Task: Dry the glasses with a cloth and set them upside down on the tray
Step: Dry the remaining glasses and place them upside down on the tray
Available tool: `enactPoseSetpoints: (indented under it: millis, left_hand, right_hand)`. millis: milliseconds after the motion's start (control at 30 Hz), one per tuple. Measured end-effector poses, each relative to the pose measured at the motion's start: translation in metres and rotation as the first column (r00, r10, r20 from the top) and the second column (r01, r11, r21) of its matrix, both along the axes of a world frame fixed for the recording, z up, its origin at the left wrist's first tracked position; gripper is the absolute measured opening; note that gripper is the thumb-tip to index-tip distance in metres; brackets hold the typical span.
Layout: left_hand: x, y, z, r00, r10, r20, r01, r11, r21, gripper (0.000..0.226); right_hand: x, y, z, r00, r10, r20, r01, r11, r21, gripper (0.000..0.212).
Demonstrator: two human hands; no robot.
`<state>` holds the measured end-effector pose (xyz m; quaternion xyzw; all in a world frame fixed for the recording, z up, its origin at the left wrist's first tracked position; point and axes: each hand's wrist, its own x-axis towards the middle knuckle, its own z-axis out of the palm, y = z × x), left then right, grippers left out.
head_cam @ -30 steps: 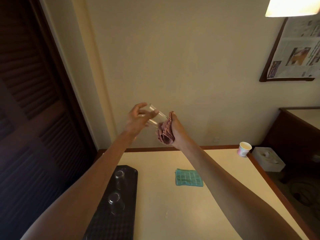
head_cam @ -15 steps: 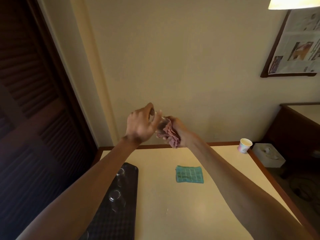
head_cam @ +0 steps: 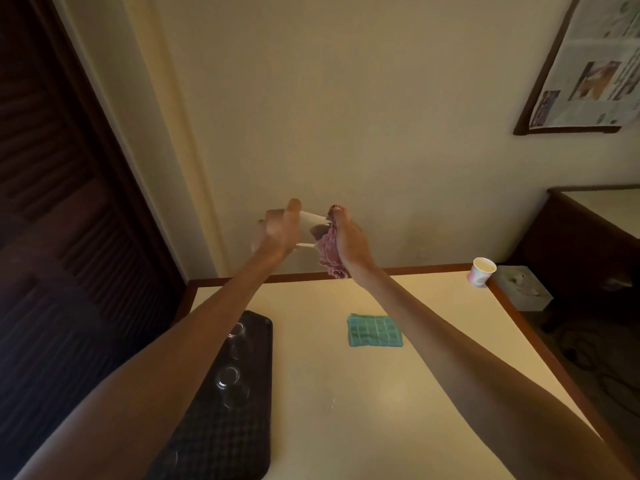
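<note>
Both hands are raised in front of the wall, above the table. My left hand (head_cam: 280, 230) grips a clear glass (head_cam: 311, 230) lying sideways, its mouth toward the right. My right hand (head_cam: 349, 240) clutches a bunched pink cloth (head_cam: 329, 252) pressed against the mouth of the glass. Below on the left lies a dark tray (head_cam: 239, 441), partly hidden by my left forearm. Two upside-down glasses stand on it, one near the far end (head_cam: 239, 336) and one in the middle (head_cam: 230, 382).
A folded teal cloth (head_cam: 375, 330) lies on the cream table (head_cam: 346, 410). A paper cup (head_cam: 482, 271) stands at the far right corner, with a tissue box (head_cam: 523, 289) beyond it. A dark louvred door is on the left; a framed newspaper hangs top right.
My left hand has turned the glass around in its grip while the right hand keeps the cloth against it. Both hands have stayed at about the same height.
</note>
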<state>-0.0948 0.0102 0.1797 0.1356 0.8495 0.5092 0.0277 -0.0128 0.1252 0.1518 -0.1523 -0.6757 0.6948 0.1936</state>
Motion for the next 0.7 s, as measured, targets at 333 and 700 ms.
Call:
enactPoseSetpoints:
  millis: [333,700]
  left_hand:
    - [-0.007,-0.021,-0.036,0.523,-0.341,-0.781,0.166,0.94,-0.299,0.039]
    - [0.03,0.043,-0.108,0.847,-0.367,-0.384,0.248,0.912,-0.326,0.034]
  right_hand:
    - [-0.007,0.012,-0.018,0.896,0.205,0.395,-0.092,0.953,-0.288,0.048]
    - [0.064,0.073,-0.106,0.787,-0.176,0.591,0.136,0.984,0.113,0.06]
